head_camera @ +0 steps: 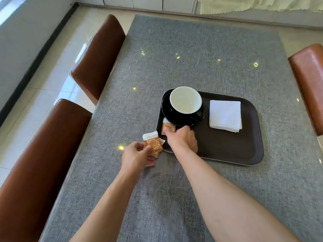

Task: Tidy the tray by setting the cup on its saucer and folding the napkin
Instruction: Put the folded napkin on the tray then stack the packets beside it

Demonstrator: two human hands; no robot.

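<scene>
A black cup with a white inside stands on its black saucer at the far left of the dark brown tray. A white napkin, folded into a square, lies on the tray to the right of the cup. My right hand rests at the tray's left edge and pinches an orange and white sachet next to the saucer. My left hand holds a second orange and white sachet just above the table, left of the tray.
The tray sits on a grey cloth-covered table. Two brown leather chairs stand along the left side, the nearer one by my left arm. Another brown chair stands at the right edge.
</scene>
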